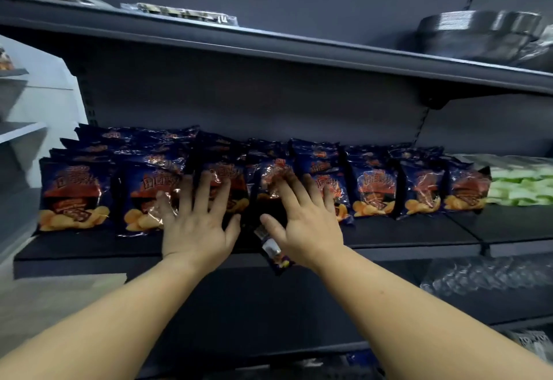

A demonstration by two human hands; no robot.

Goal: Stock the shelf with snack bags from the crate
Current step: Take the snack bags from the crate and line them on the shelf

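Hands lie flat, fingers spread, gripping nothing: left hand (197, 224) and right hand (302, 218) press the snack bags (227, 188) standing directly ahead, a row running sideways along the shelf (404, 239).

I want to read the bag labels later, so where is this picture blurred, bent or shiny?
Head view: the right hand fingertips and the stack of black plates are smeared; the snack bags show foil glare, print only partly legible; the upper shelf edge bows from the wide lens; light is dim, the shelf back dark.
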